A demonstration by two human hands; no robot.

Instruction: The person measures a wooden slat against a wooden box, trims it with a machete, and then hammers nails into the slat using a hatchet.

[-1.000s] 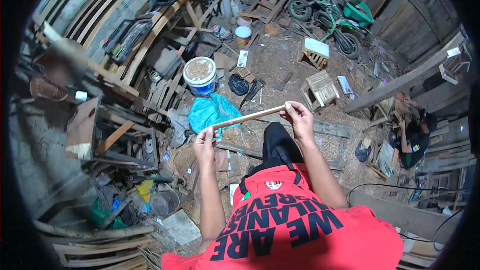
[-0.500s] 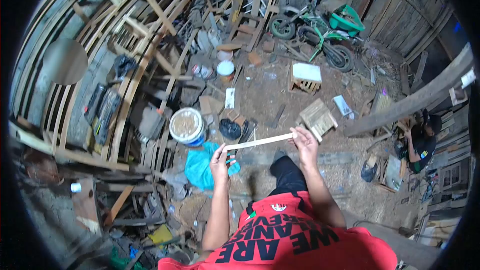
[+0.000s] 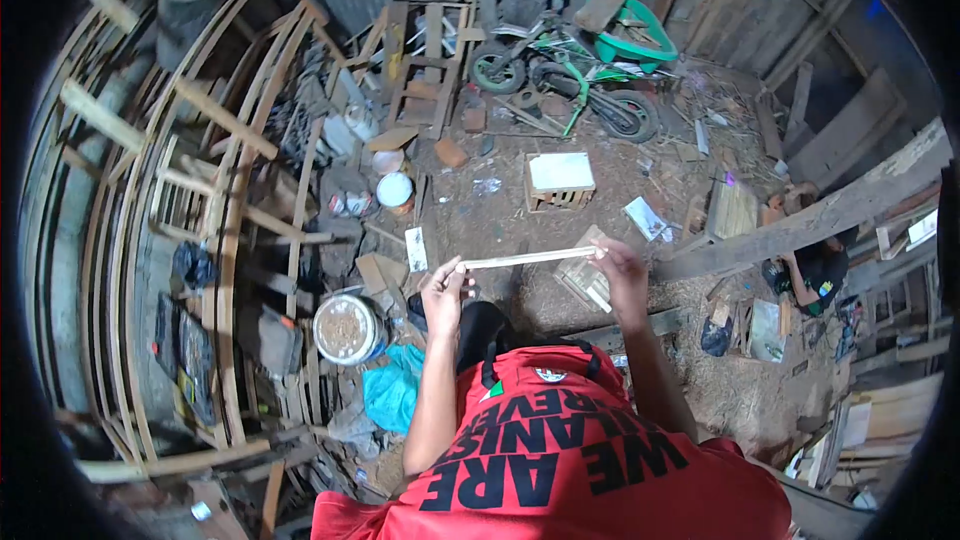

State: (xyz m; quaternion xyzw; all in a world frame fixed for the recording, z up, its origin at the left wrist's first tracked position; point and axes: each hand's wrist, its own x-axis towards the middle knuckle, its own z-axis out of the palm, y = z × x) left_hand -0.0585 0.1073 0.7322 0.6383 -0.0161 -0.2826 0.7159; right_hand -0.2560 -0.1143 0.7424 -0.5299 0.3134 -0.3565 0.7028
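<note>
A thin, pale wooden strip is stretched level between my two hands, out in front of my red shirt. My left hand pinches its left end, with some fingers loosely spread below. At the right end, my right hand has its fingertips closed on the strip. Beyond the right half of the strip, on the ground, sits a small wooden box, partly covered by the strip and hand. A slatted wooden crate with a white top stands farther ahead.
Wooden racks line the left side. A white bucket and a turquoise plastic bag are at my lower left. A green dirt bike leans at the back. A slanted beam crosses the right, near another person.
My view has shifted forward as I moved towards the crate. The strip is still held at both ends and now lies more level.
</note>
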